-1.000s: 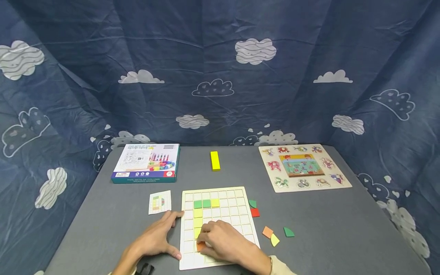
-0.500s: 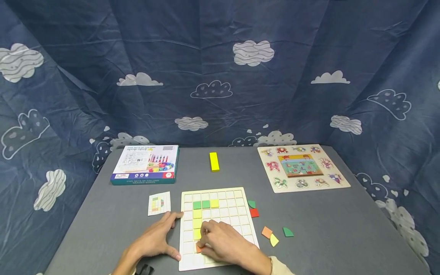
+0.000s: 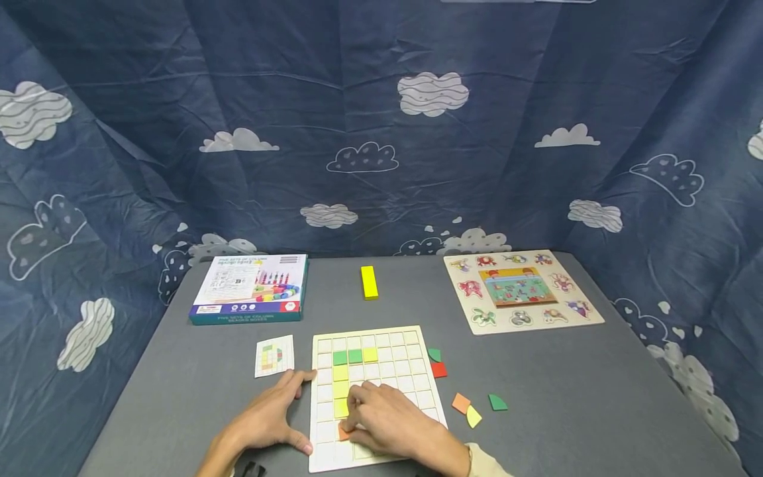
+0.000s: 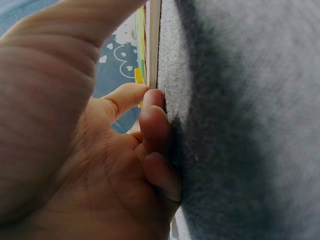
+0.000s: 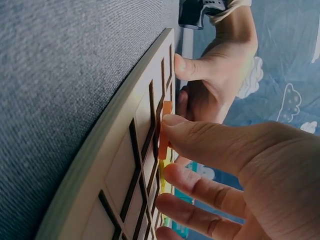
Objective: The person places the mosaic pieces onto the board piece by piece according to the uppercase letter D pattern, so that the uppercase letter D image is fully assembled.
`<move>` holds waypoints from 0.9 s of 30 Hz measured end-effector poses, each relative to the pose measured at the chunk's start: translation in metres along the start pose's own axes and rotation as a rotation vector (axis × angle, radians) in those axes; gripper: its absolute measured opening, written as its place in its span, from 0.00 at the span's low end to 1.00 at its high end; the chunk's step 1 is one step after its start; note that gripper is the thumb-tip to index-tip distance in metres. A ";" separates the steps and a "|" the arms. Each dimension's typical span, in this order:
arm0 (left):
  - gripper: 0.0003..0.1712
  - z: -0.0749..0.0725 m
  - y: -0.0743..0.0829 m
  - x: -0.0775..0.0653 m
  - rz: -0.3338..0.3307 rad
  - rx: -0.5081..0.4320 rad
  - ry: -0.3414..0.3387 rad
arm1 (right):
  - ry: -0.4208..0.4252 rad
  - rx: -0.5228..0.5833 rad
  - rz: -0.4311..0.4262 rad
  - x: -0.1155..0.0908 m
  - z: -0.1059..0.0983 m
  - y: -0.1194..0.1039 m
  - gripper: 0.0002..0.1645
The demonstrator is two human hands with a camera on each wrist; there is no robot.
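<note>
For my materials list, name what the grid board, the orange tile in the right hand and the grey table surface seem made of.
Grid board: probably wood or fibreboard, matt; pale edge, grooves browned as if scorched.
Orange tile: painted wood or plastic, I can't tell which; even, smooth-looking colour.
Table surface: seemingly fabric-covered, matt; fine woven texture in the wrist views.

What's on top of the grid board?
Visible on the grid board: two green squares, four yellow squares; the right hand holds an orange tile at the surface. Cells beneath that hand are hidden from the head view; the right wrist view shows only some.
</note>
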State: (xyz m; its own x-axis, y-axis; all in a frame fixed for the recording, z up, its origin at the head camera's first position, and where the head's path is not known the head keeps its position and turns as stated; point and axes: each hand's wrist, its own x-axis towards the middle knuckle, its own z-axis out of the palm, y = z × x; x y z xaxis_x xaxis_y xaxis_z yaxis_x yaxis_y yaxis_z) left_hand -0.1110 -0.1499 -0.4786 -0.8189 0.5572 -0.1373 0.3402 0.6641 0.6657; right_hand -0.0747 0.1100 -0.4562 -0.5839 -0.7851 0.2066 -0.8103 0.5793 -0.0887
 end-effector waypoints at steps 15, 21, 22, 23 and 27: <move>0.67 0.002 -0.002 -0.004 0.014 0.003 0.005 | -0.011 0.028 0.075 0.002 0.008 -0.006 0.08; 0.67 0.002 -0.004 -0.003 0.025 0.009 0.018 | 0.006 0.044 0.083 0.002 0.009 -0.003 0.07; 0.67 0.002 -0.004 -0.003 0.028 0.008 0.019 | 0.005 0.050 0.087 0.002 0.008 -0.003 0.06; 0.67 0.002 -0.004 -0.002 0.030 0.010 0.018 | 0.003 0.058 0.093 0.002 0.008 -0.002 0.06; 0.66 0.002 -0.003 -0.002 0.032 0.012 0.011 | -0.011 0.068 0.105 0.001 0.007 -0.002 0.04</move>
State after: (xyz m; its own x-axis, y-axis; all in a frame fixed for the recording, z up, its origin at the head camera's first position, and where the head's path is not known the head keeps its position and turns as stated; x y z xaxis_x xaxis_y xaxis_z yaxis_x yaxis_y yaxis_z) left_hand -0.1100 -0.1523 -0.4818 -0.8125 0.5729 -0.1074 0.3723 0.6518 0.6608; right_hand -0.0744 0.1066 -0.4624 -0.6661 -0.7234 0.1818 -0.7458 0.6426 -0.1755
